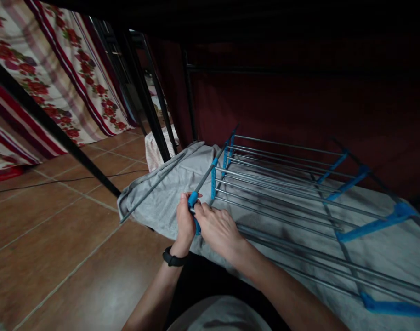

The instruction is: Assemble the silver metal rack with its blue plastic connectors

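A clothes drying rack (265,177) with grey metal rods and blue plastic brackets lies across a grey sheet (182,174). At its near left corner, my left hand (184,223) is closed round a blue plastic joint (193,199) on the side tube. My right hand (219,230) is pressed up against the same corner, its fingers bent over the end of a rod; the fingertips are partly hidden. A black band (173,258) circles my left wrist. One loose grey tube (153,188) rests on the sheet, left of my hands.
Black metal bed posts (146,92) stand at the left, and a dark bed frame passes overhead. Behind the rack hangs a dark red cloth (282,105). A floral curtain (58,69) reaches the tiled floor (75,243), where a thin cable (75,178) runs.
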Action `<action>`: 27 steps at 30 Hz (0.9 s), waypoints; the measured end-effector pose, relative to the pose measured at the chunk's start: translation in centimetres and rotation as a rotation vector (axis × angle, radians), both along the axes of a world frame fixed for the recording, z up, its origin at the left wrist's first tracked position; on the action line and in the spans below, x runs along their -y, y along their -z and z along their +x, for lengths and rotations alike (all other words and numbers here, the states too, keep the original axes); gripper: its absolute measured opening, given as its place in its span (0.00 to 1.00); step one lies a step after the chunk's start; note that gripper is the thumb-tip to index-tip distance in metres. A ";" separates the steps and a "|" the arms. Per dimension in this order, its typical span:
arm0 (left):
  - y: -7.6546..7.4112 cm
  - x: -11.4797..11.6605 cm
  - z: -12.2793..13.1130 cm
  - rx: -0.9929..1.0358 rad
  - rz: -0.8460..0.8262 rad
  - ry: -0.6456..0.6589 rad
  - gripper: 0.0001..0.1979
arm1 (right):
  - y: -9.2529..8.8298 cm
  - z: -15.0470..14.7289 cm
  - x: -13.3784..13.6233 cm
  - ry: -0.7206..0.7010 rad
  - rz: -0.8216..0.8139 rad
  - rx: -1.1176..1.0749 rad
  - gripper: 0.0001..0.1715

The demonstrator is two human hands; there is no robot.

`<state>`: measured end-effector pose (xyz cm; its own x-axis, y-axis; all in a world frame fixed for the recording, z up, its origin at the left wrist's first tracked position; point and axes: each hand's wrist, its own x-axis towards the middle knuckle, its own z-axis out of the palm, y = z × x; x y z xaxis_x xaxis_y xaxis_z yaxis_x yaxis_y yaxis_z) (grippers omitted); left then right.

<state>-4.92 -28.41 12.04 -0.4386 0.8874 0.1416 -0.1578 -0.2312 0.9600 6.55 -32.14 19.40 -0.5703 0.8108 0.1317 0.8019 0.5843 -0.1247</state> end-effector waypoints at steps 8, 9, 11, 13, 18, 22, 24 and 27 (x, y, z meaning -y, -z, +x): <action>0.2 -0.4 0.6 -0.048 0.010 -0.081 0.32 | -0.1 0.4 -0.4 0.052 -0.031 -0.022 0.20; 0.3 -0.4 0.6 -0.051 0.013 -0.089 0.32 | -0.1 0.4 -0.5 0.051 -0.031 -0.022 0.20; 0.4 -0.4 0.7 -0.046 0.018 -0.104 0.32 | 0.0 0.3 -0.5 0.047 -0.023 -0.021 0.21; 0.6 -0.4 0.7 -0.040 0.021 -0.108 0.33 | 0.0 0.3 -0.5 0.043 -0.013 -0.020 0.21; 0.8 -0.3 0.6 -0.072 0.016 -0.111 0.35 | 0.0 0.3 -0.7 0.022 -0.003 0.008 0.22; 0.9 -0.2 0.6 -0.091 0.018 -0.098 0.35 | 0.1 0.4 -0.9 -0.004 0.007 0.018 0.22; 1.0 -0.3 0.6 -0.084 0.020 -0.094 0.35 | 0.2 0.4 -0.9 -0.010 0.020 0.023 0.22; 1.0 -0.3 0.8 -0.080 0.004 -0.112 0.35 | 0.3 0.3 -0.9 -0.014 0.047 0.033 0.21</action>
